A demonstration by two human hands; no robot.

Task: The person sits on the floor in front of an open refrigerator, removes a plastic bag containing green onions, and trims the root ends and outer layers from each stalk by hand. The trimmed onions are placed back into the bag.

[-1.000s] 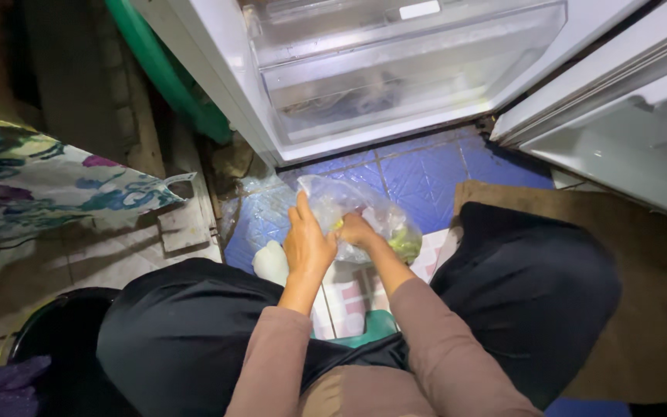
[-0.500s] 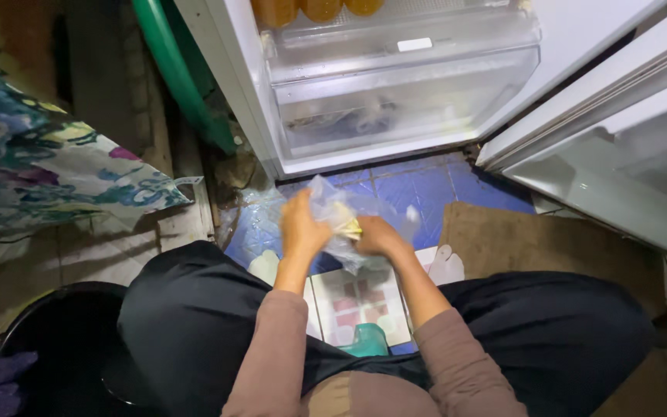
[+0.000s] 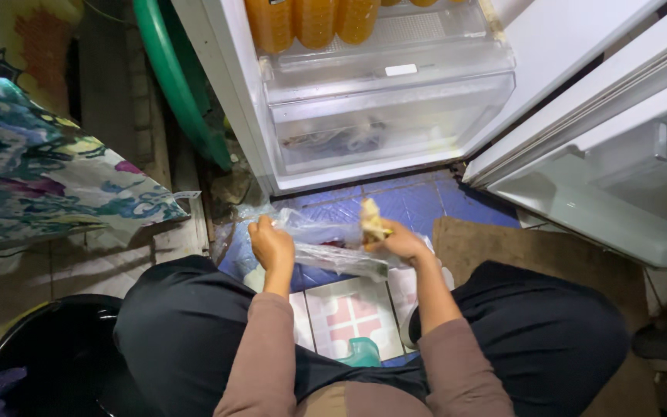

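Plastic bag [image 3: 326,247], clear and crumpled, hangs stretched between your hands above the blue floor tiles [image 3: 403,205], before the open fridge [image 3: 395,93]. Your left hand [image 3: 272,245] grips one end closed; your right hand [image 3: 399,241] pinches a yellowish food piece [image 3: 370,220] at its mouth. The crisper drawer [image 3: 380,127] sits shut; a brown mat [image 3: 496,243] lies alongside.

At the far side we see an open white refrigerator [image 3: 457,166] with a clear plastic drawer [image 3: 387,123] at its bottom and tall orange bottles [image 3: 314,22] standing on the shelf above it. To the right hangs the white refrigerator door [image 3: 619,185]. A blue tiled floor [image 3: 411,202] lies before the refrigerator, with a brown mat [image 3: 488,247] to its right. On the left we see a green curved hose [image 3: 171,85], a flowered cloth [image 3: 48,177] and, nearer, a black round tub [image 3: 48,363].
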